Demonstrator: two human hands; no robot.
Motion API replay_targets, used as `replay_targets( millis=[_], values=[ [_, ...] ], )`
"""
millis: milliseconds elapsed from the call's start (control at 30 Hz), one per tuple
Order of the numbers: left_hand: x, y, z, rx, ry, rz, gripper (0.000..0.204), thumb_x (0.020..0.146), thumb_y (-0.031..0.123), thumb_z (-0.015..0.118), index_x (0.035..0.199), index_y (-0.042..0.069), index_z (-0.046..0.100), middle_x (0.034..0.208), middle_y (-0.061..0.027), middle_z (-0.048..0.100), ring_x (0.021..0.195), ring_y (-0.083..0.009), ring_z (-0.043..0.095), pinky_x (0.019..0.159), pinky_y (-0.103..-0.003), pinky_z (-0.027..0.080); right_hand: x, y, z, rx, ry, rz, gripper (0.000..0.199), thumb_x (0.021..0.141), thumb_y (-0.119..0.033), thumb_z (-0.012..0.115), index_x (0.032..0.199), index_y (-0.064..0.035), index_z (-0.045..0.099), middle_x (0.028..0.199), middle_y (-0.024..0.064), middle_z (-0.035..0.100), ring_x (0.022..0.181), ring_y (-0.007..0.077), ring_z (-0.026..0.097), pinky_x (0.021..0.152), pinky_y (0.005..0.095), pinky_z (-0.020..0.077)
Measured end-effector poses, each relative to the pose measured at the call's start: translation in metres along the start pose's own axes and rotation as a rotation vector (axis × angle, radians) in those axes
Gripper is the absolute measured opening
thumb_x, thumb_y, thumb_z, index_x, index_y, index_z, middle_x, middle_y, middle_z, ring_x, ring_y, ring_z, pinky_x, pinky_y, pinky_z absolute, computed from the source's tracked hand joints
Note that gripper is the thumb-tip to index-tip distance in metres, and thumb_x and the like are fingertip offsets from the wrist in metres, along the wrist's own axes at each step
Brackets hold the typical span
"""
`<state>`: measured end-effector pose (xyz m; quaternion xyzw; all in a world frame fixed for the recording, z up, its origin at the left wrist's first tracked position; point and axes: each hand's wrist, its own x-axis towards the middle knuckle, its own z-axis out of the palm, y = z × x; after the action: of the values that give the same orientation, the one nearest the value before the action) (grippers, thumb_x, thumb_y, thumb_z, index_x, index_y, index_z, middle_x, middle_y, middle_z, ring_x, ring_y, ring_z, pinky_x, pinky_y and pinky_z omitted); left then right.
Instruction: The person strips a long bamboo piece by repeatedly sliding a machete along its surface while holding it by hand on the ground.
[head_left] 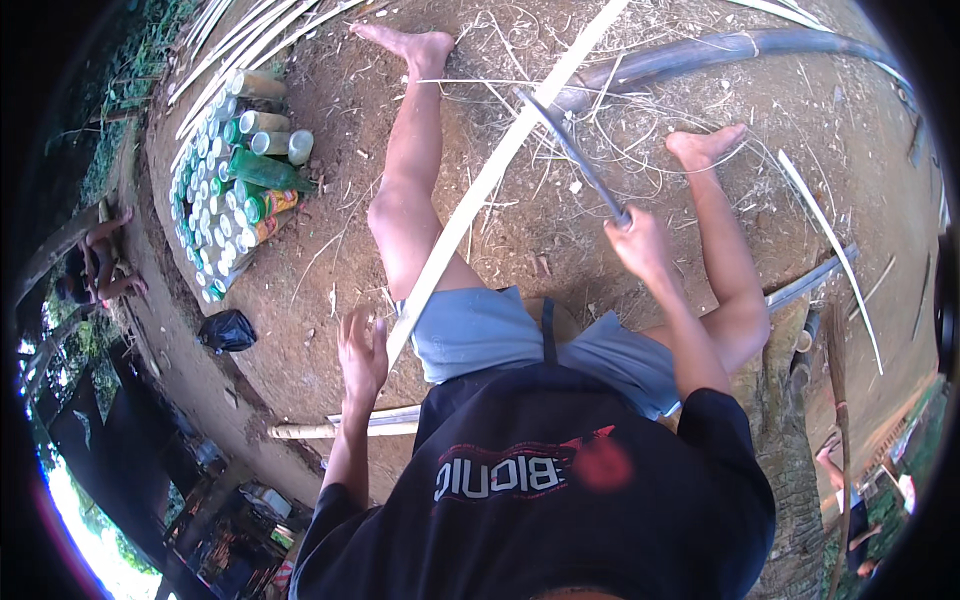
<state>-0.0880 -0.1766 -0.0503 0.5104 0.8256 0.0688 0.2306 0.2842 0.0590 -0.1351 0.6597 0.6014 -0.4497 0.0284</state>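
A long pale split-bamboo strip (480,195) slants from beside my left hip, over my left thigh, to the far edge of view. My left hand (361,362) is at its near end, fingers raised and apart, the thumb side close against the strip; I cannot tell whether they touch. My right hand (640,243) is closed round the handle of a long, dark, narrow-bladed knife (575,155). The knife points away and to the left, and its tip end lies across the strip between my spread legs.
A dark bamboo pole (720,50) lies beyond my right foot among thin shavings. Many plastic bottles and jars (225,180) stand at the left, near a black plastic bag (228,331). More strips (825,235) lie right. People (100,255) are at both sides, farther off.
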Motion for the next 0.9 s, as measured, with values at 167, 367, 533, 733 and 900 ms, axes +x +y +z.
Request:
replay_targets(
  millis=[167, 367, 533, 733, 900],
  values=[
    [0.101, 0.081, 0.042, -0.388, -0.035, 0.024, 0.048, 0.096, 0.03, 0.059, 0.127, -0.006, 0.052, 0.115, -0.0254, 0.061, 0.116, -0.0393, 0.056, 0.098, -0.05, 0.044, -0.029, -0.008, 0.036, -0.082, 0.012, -0.164, 0.02, 0.084, -0.024, 0.066, 0.095, -0.0065, 0.066, 0.068, 0.0131, 0.067, 0.062, 0.0286, 0.068, 0.06, 0.0427, 0.0536],
    [0.163, 0.088, 0.091, -0.698, -0.581, -0.111, 0.032, 0.096, 0.025, 0.059, 0.102, -0.006, 0.059, 0.079, -0.0166, 0.064, 0.071, -0.0219, 0.064, 0.063, -0.034, 0.052, -0.015, -0.027, 0.025, -0.437, -0.124, -0.201, 0.019, 0.088, -0.021, 0.06, 0.099, -0.0063, 0.063, 0.07, 0.0138, 0.067, 0.061, 0.0272, 0.067, 0.053, 0.0431, 0.0537],
    [0.148, 0.106, 0.088, -0.761, -0.481, -0.172, 0.028, 0.097, 0.022, 0.058, 0.076, 0.003, 0.058, 0.058, 0.0003, 0.052, 0.048, -0.0087, 0.048, 0.042, -0.027, 0.038, 0.027, -0.022, -0.016, -0.423, 0.074, -0.128, 0.02, 0.086, -0.024, 0.061, 0.099, -0.0095, 0.063, 0.071, 0.0127, 0.069, 0.067, 0.0307, 0.07, 0.059, 0.0494, 0.0563],
    [0.128, 0.104, 0.075, -0.743, -0.503, -0.192, 0.028, 0.097, 0.022, 0.058, 0.076, 0.003, 0.059, 0.057, 0.0027, 0.049, 0.049, -0.0064, 0.043, 0.044, -0.025, 0.032, 0.04, -0.022, -0.03, -0.552, 0.032, -0.176, 0.026, 0.086, -0.017, 0.059, 0.109, -0.005, 0.064, 0.073, 0.0141, 0.069, 0.068, 0.0292, 0.069, 0.065, 0.0477, 0.0578],
    [0.106, 0.105, 0.059, -0.721, -0.461, -0.27, 0.027, 0.097, 0.021, 0.059, 0.078, 0.003, 0.059, 0.057, 0.0043, 0.047, 0.051, -0.0051, 0.042, 0.045, -0.025, 0.033, 0.04, -0.03, -0.044, -0.381, -0.022, -0.192, 0.024, 0.087, -0.015, 0.058, 0.107, -0.0042, 0.065, 0.077, 0.0152, 0.07, 0.071, 0.03, 0.07, 0.067, 0.0483, 0.0583]
  ],
)
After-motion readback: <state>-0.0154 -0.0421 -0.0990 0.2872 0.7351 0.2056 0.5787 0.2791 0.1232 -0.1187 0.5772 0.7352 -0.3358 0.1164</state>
